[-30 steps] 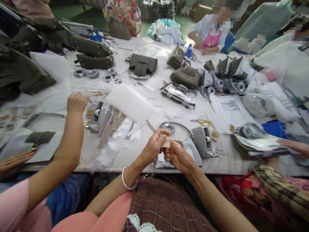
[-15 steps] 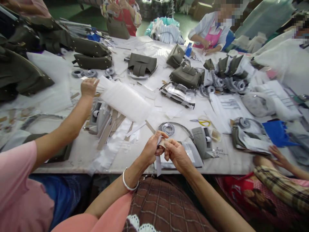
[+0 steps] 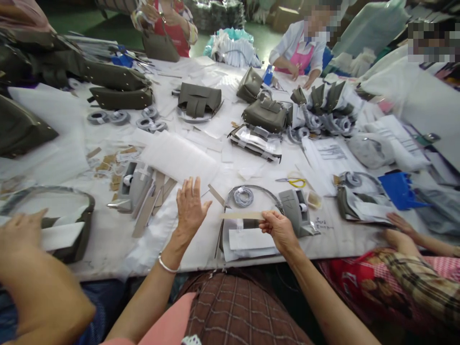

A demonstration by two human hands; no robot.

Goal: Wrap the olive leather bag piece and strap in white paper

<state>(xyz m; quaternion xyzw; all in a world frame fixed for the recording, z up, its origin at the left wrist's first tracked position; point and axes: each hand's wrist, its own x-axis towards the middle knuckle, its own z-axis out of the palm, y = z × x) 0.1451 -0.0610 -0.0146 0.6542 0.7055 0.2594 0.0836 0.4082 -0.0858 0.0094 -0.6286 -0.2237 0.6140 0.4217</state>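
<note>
My left hand (image 3: 190, 206) is raised over the table with fingers spread and nothing in it. White packing sheets and grey-brown card strips (image 3: 153, 201) lie beside and below it. Between thumb and fingers, my right hand (image 3: 282, 229) pinches one end of a flat beige strip (image 3: 239, 216), which points left. Under the strip lies a bag (image 3: 225, 242) with a white sheet (image 3: 251, 238) on it, partly hidden. Its wrapped handle arches behind, around a coiled grey strap (image 3: 243, 196). A grey tape dispenser (image 3: 295, 211) stands just right of my right hand.
Yellow-handled scissors (image 3: 296, 182) lie behind the dispenser. Another tape dispenser (image 3: 134, 184) stands left. Co-workers' hands (image 3: 21, 235) are close on the left and right (image 3: 406, 227). Olive handbags (image 3: 199, 99) and a white foam sheet (image 3: 181, 155) lie farther back.
My hands, together before, have moved apart; the left has let go and opened, moving up and left. The strip now stretches out from my right hand. The left co-worker's arm has drawn back.
</note>
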